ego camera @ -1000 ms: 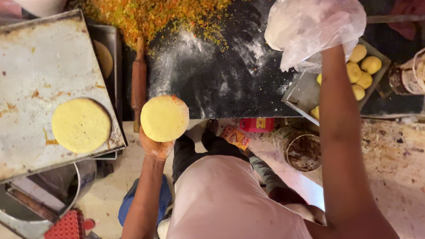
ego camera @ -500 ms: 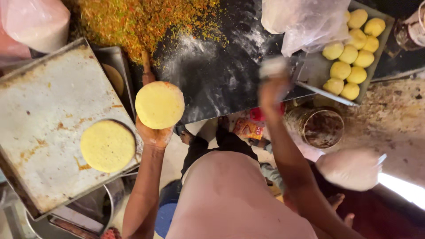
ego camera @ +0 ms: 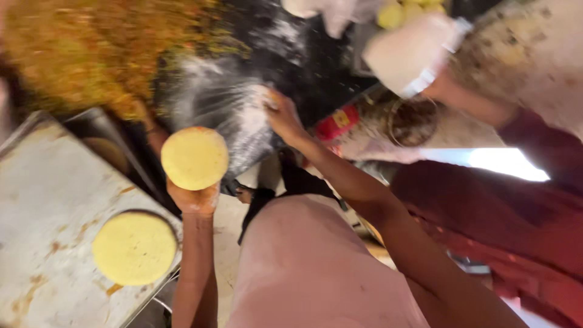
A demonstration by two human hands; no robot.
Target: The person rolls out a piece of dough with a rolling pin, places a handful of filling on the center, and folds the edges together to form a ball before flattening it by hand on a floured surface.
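My left hand holds up a flat round yellow dough disc, balanced on the fingertips in front of the black board. A second yellow disc lies on the worn metal tray at lower left. My right hand reaches out onto the flour-dusted black board, fingertips in the white flour. Motion blur hides whether something small is pinched in its fingers.
A heap of orange-yellow crumbly filling lies at the top left. Yellow dough balls show at the top edge. Another person in dark red with a white cap bends in at right. A round bowl and a red container sit below the board.
My right hand dropped from the dough-ball tray to the floured board. The left hand kept holding its disc. The view swung, and the person in red now fills the right side.
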